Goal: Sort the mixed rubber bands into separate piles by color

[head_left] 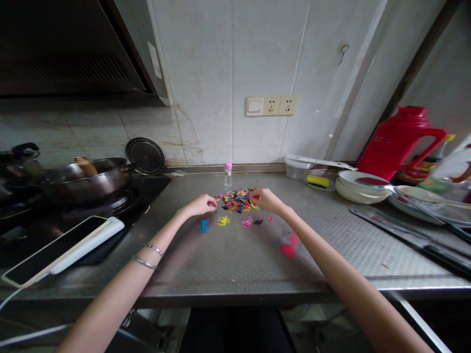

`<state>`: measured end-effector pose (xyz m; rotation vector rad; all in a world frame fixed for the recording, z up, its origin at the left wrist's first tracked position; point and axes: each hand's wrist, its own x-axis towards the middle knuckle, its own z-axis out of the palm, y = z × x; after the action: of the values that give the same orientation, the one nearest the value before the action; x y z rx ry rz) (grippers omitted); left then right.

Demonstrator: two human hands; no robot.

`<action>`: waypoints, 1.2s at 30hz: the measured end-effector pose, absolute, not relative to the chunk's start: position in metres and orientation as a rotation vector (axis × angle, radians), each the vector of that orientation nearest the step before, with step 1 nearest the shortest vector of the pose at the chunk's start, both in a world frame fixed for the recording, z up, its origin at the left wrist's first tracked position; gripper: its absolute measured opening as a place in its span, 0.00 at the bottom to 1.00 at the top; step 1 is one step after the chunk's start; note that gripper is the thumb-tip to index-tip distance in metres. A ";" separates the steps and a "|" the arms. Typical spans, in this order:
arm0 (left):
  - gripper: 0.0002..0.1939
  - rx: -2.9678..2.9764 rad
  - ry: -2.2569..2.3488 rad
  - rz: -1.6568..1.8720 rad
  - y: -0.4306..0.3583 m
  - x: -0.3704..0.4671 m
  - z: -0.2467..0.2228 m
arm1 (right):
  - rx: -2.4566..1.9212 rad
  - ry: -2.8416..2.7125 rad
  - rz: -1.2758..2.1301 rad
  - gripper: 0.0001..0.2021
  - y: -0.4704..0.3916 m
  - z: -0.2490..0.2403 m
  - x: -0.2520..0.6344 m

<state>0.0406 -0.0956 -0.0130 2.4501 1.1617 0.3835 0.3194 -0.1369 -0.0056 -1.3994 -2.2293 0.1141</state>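
A pile of small multicoloured bands [238,200] lies on the metal counter. My left hand [202,204] is at the pile's left edge, fingers closed together; what they hold, if anything, is too small to tell. At the pile's right edge is my right hand [265,200], its fingers pinched, their contents hidden. Nearer me sit small groups of bands: blue [203,226], yellow [222,221], pink [247,222], black [258,221] and a little red one [270,218]. A clear bottle with a pink cap [228,174] stands behind the pile.
On the left are a pan [88,181] on the stove and a phone [59,247] beside a white device. A pink-red patch [289,245] lies near my right forearm. Bowls [362,189], a knife [390,228], a yellow sponge [317,182] and a red thermos [395,144] are on the right.
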 end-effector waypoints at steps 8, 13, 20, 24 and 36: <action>0.11 2.460 0.996 0.367 -0.085 0.078 -0.014 | -1.423 -2.112 0.159 0.11 -0.126 -0.025 0.350; 0.13 2.497 1.097 0.310 -0.087 0.089 -0.017 | -1.434 -2.122 0.155 0.11 -0.126 -0.031 0.348; 0.06 2.506 1.075 0.335 -0.092 0.093 -0.018 | -1.416 -2.185 0.125 0.10 -0.128 -0.029 0.342; 0.07 2.496 1.040 0.369 -0.093 0.091 -0.020 | -1.384 -2.235 0.112 0.11 -0.131 -0.028 0.336; 0.08 2.432 0.957 0.360 -0.087 0.074 -0.016 | -1.361 -2.324 0.122 0.11 -0.134 -0.038 0.323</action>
<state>0.0737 -0.0870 -0.0165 2.4318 0.9573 0.3602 0.3226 -0.1336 -0.0376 -1.3613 -2.3242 0.1218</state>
